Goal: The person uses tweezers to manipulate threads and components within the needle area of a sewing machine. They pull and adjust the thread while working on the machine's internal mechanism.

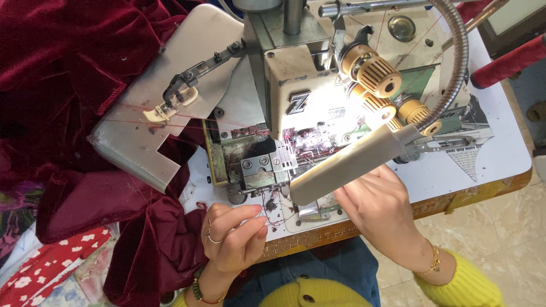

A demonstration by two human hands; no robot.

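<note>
left hand [233, 236]: thumb and forefinger pinched together on a fine red thread [272, 211], other fingers curled; rings on two fingers, bead bracelet at the wrist. the thread runs up and to the right from the pinch, its long axis slanting toward the needle area [301, 142] of the sewing machine [296, 85], which lies directly above and slightly right of this hand. loose thread ends hang just beside the fingertips.

right hand [375, 207]: fingers raised and partly curled close under the cream lamp head [355, 162]; the fingertips are hidden behind the lamp, so i cannot tell whether it grasps anything or merely touches the lamp's underside. gold bracelet and yellow sleeve [460, 281] at the wrist. the needle area lies up and to the left of this hand.

of the two, the left hand is the one with the thread; the right hand sits nearer the lit presser area, though the lamp stands between.

outward: the lamp hangs from a ribbed flexible neck [460, 62] arching above the right hand. three ridged tension knobs [378, 77] stand beyond the lamp. a swung-open metal cover plate [153, 119] lies up and left of the left hand, red threads crossing it. dark red velvet cloth [68, 68] is heaped left of that hand and falls below the bench [500, 165] edge. red flowered fabric [51, 264] lies at far lower left.
</note>
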